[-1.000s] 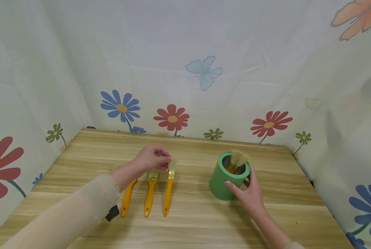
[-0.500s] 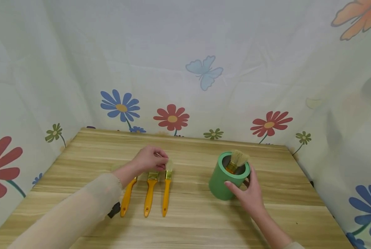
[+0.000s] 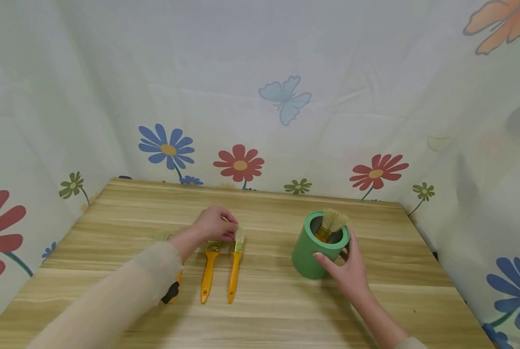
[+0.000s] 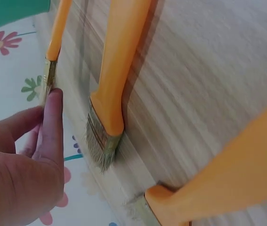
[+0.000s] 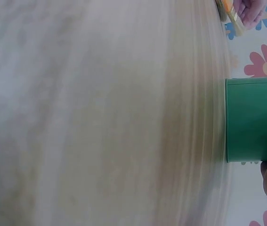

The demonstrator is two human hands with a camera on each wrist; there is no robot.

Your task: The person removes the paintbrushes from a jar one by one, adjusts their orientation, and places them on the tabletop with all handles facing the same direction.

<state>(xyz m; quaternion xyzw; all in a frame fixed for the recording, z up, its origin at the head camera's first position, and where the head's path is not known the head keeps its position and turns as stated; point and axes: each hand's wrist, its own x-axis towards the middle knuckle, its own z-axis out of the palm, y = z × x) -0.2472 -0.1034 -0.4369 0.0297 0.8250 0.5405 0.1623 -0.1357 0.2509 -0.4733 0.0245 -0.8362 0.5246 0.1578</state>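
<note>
My left hand [image 3: 214,225] pinches a narrow yellow-handled paintbrush [image 3: 234,278] between thumb and fingers at its bristle end; the left wrist view shows the fingertips on the bristles just past the metal band. Beside it lies a wider paintbrush [image 3: 208,276]. A third paintbrush [image 4: 237,179] lies further left, mostly hidden by my sleeve in the head view. With thumb and fingers around its side, my right hand [image 3: 352,274] holds a green can [image 3: 308,257], slightly tilted in the head view. One paintbrush [image 3: 333,223] stands in the can, bristles up.
The wooden table [image 3: 268,315] carries all of this. A flower-printed white cloth [image 3: 329,135] hangs behind it and at both sides. A small black object [image 3: 170,293] shows at the left sleeve's edge.
The narrow paintbrush and left hand shifted slightly left, then a little back right. The left sleeve moved right, covering more of the leftmost paintbrush. The right hand and can look the same.
</note>
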